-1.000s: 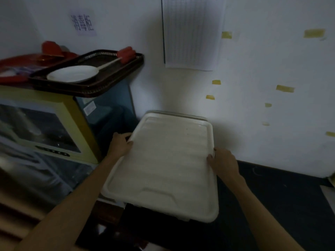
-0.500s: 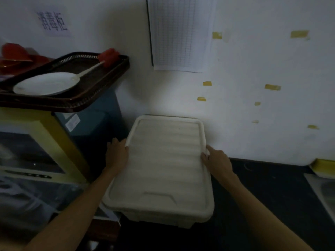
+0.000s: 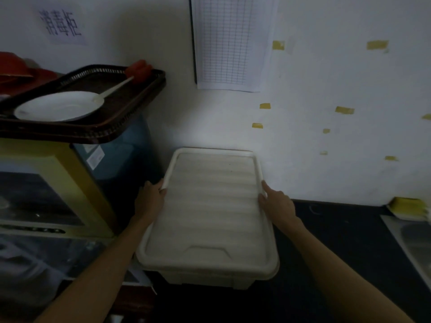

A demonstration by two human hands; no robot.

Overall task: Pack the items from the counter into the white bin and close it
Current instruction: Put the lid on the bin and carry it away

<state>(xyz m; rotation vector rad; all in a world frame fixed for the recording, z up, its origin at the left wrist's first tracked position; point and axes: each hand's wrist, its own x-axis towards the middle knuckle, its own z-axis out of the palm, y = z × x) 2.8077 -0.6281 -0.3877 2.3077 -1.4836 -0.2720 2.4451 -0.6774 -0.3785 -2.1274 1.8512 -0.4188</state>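
At frame centre, the left hand (image 3: 152, 197) is gripping the ribbed white plastic lid (image 3: 210, 206) by its left rim. The right hand (image 3: 276, 203) is curling round the right rim, seating it on the white plastic bin (image 3: 205, 279).

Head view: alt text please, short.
Two bare hands, left hand and right hand, grip the long edges of a white lid lying on a white bin on a dark counter against a white wall.

left hand (image 3: 152, 197): fingers curled over left edge of ribbed white plastic lid (image 3: 210, 206) | right hand (image 3: 276, 203): gripped lid's right edge, thumb on top | both forearms bare, extended forward
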